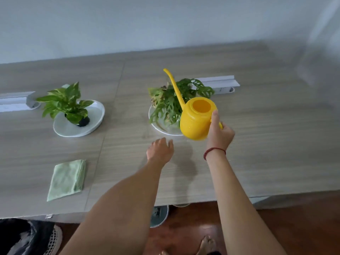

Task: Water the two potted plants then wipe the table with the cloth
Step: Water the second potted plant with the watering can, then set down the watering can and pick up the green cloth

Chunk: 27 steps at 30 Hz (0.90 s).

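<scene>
Aloft, right hand [219, 134] (gripping can [196, 120])

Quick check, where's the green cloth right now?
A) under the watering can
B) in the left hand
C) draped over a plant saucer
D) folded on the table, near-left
D: the cloth lies folded on the table, untouched; the left hand is empty, the right hand holds the watering can.

A pale grey wall [147, 24] is running behind the scene. Two white cable channels, one at the left [12, 102] and one at the right [219, 82], are lying flat, well apart. Below, a reddish wooden floor [294, 227] is showing, with dark fabric and a mesh shoe [53, 240] sitting at the bottom left corner.
</scene>
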Motion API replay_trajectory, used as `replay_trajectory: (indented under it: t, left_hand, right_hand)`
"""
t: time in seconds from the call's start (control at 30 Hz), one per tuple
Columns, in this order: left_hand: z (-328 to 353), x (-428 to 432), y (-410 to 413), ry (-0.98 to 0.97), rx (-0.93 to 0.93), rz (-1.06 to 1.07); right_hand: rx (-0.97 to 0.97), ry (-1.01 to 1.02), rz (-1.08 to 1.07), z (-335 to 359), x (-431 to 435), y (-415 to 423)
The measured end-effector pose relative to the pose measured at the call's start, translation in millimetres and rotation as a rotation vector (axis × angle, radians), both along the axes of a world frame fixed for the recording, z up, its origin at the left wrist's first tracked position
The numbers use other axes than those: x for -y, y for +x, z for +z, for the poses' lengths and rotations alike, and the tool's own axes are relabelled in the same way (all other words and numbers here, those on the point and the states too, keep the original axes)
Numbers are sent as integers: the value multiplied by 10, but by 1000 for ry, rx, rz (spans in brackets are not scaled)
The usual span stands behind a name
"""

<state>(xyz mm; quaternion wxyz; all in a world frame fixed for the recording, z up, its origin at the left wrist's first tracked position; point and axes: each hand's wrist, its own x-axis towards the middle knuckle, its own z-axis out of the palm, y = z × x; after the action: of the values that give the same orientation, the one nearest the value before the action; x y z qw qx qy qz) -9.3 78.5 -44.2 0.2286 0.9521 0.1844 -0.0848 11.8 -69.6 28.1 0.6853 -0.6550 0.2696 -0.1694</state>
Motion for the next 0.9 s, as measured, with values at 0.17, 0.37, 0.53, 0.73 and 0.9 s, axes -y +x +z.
replay_trajectory:
  t: [0.17,0.37,0.53,0.73,0.9]
  left_hand:
    - [-309,603,172,7,-66,-135]
    - [-812,1089,409,11,-167,-215]
    - [-1147,1324,541,35,-148,-211]
    - [-1212,1337,519,55,-135,-200]
    - [-1178,1343,506,58,-165,-204]
  right_hand:
    - [-89,-49,-159,-338,670,69]
    - [-178,-58,-176,-888,1169,286]
    - [-226,-62,-118,-1260,1310,431]
    - [-228,-105,-89,-1439,1287,462]
    - [-247,-98,-95,-1428,1253,405]
